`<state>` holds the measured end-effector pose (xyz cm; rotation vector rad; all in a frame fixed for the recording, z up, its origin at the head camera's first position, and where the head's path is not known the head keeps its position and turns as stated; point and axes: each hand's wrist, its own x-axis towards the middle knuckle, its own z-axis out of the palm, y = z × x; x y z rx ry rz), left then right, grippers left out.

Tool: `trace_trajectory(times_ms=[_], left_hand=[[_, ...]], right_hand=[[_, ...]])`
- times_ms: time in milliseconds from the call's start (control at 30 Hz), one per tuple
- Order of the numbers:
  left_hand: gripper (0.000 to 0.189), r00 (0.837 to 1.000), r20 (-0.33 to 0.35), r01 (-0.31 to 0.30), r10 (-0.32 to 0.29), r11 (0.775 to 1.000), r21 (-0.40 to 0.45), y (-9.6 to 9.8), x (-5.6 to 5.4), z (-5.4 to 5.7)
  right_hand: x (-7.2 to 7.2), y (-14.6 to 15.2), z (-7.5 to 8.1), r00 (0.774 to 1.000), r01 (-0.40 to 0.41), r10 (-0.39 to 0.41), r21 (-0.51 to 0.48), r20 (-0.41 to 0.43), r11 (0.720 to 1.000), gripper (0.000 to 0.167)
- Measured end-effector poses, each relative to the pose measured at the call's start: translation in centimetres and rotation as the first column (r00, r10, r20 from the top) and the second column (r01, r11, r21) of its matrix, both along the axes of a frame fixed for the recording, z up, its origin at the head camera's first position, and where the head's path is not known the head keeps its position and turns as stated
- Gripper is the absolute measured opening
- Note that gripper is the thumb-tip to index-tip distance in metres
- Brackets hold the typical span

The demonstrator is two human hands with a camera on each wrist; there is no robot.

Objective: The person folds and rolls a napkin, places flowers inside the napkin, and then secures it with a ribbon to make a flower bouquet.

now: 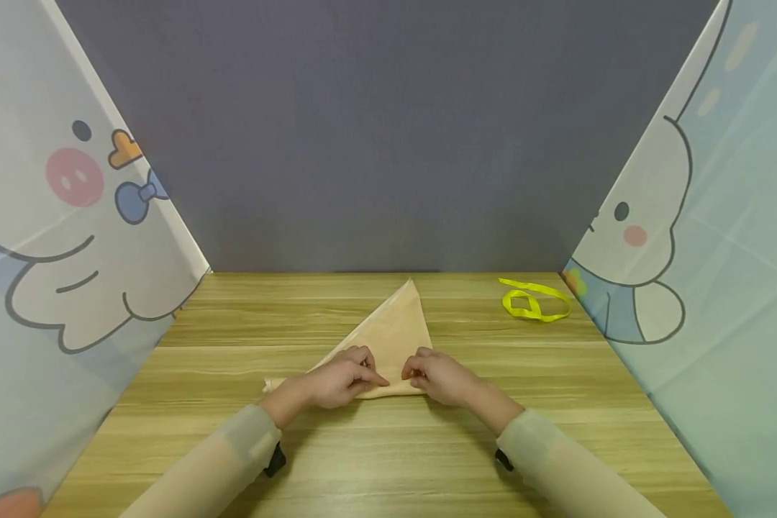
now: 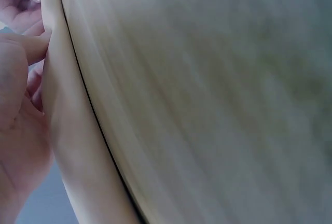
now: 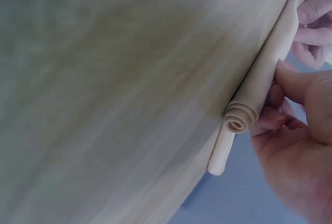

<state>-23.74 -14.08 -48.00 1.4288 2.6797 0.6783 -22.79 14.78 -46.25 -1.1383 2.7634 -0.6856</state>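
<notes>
Left hand (image 1: 342, 377) and right hand (image 1: 445, 375) both pinched the beige cloth (image 1: 398, 332), near edge already coiled, pointed far part lying flat, unrolled!

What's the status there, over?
Left hand, right hand: gripping cloth along its near edge. That edge rolled, pointed far end unrolled. Yellow ribbon off right, not in the way.

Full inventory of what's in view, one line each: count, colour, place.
cloth: 1, beige, on table, near edge rolled
ribbon: 1, yellow, table's far right
table: 1, wood-toned, under cloth and ribbon
back panel: 1, dark grey, behind table
side panels: 2, pale with cartoon prints, flanking table
sleeves: 2, pale, frame bottom
wrist pieces: 2, black, at sleeve edges
left hand: 1, bare, pinching rolled edge
right hand: 1, bare, pinching roll near its right end
</notes>
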Motion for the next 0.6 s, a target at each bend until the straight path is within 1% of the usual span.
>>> trace_trajectory(times_ms=[67,167,267,333,467,533,600], left_hand=[[0.028,1.0,0.001,0.016,-0.016,1.0,0.006,0.06,-0.03,-0.04],[0.03,0.998,0.056,0.041,-0.042,0.999,0.016,0.14,-0.04,-0.02],[0.031,0.993,0.109,0.046,-0.048,0.999,0.017,0.13,0.04,0.0],[0.03,0.99,0.133,0.041,-0.043,0.999,0.015,0.09,0.15,-0.01],[0.035,0.987,0.156,0.045,-0.046,0.999,0.009,0.08,0.33,-0.11],[0.036,0.987,0.152,0.051,-0.051,0.999,0.005,0.12,0.37,-0.21],[0.033,0.988,0.142,0.053,-0.053,0.999,0.003,0.14,0.39,-0.29]], right_hand=[[0.03,0.04,-0.02,1.0,-0.005,0.005,-0.009,0.002,1.0,0.01],[0.05,0.12,-0.05,1.0,-0.004,0.004,-0.023,0.001,1.0,0.01],[0.08,0.19,-0.09,1.0,-0.008,0.008,-0.02,0.0,1.0,0.009],[0.12,0.21,-0.12,1.0,-0.008,0.008,-0.008,0.014,1.0,0.009],[0.23,0.23,-0.17,0.999,-0.01,0.01,0.005,0.051,1.0,0.013],[0.24,0.28,-0.19,0.998,-0.007,0.006,0.008,0.056,1.0,0.015],[0.24,0.33,-0.2,0.999,-0.016,0.016,0.007,0.047,1.0,0.014]])
